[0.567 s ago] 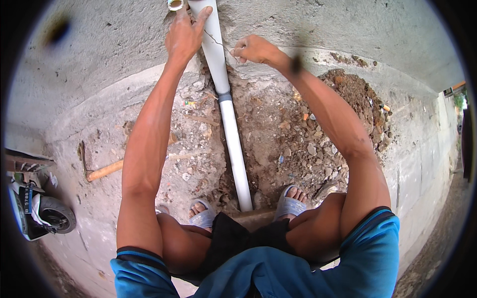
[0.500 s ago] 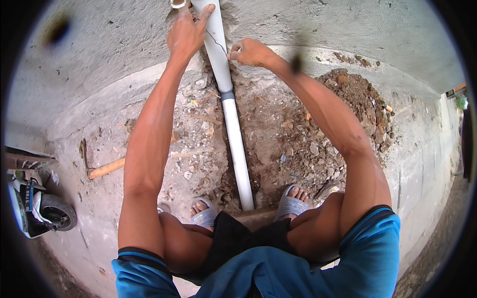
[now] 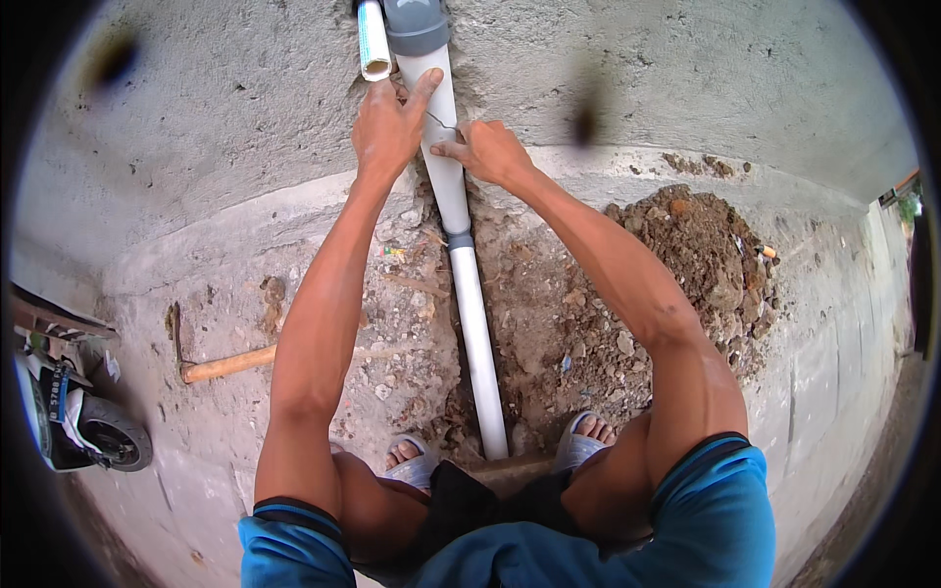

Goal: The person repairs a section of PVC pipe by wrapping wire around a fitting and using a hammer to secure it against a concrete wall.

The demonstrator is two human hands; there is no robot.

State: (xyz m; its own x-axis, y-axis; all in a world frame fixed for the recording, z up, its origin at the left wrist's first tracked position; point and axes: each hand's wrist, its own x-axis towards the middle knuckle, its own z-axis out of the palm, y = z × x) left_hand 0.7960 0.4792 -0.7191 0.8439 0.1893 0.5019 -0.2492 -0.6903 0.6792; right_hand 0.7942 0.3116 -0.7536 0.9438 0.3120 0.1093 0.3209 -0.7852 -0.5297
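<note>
A wide white pipe (image 3: 446, 191) runs down from a grey socket (image 3: 418, 27) on the wall and joins a narrower white pipe (image 3: 475, 343) lying in a dug channel. Beside the socket is a short white pipe (image 3: 374, 41) with an open end. A thin dark wire (image 3: 437, 122) crosses the wide pipe. My left hand (image 3: 390, 125) grips that pipe, thumb on its face, other fingers partly hidden. My right hand (image 3: 482, 147) is closed at the wire, thumb against the pipe's right side.
Soil and rubble (image 3: 706, 265) are heaped at right. A wooden-handled tool (image 3: 225, 365) lies left of my left forearm. A parked motorbike's wheel (image 3: 108, 431) shows at lower left. My sandalled feet (image 3: 588, 441) straddle the channel below the rough wall (image 3: 686, 78).
The view has shifted, so the scene sits lower and the grey socket now shows. My right hand has moved left onto the wide pipe, closer to my left hand.
</note>
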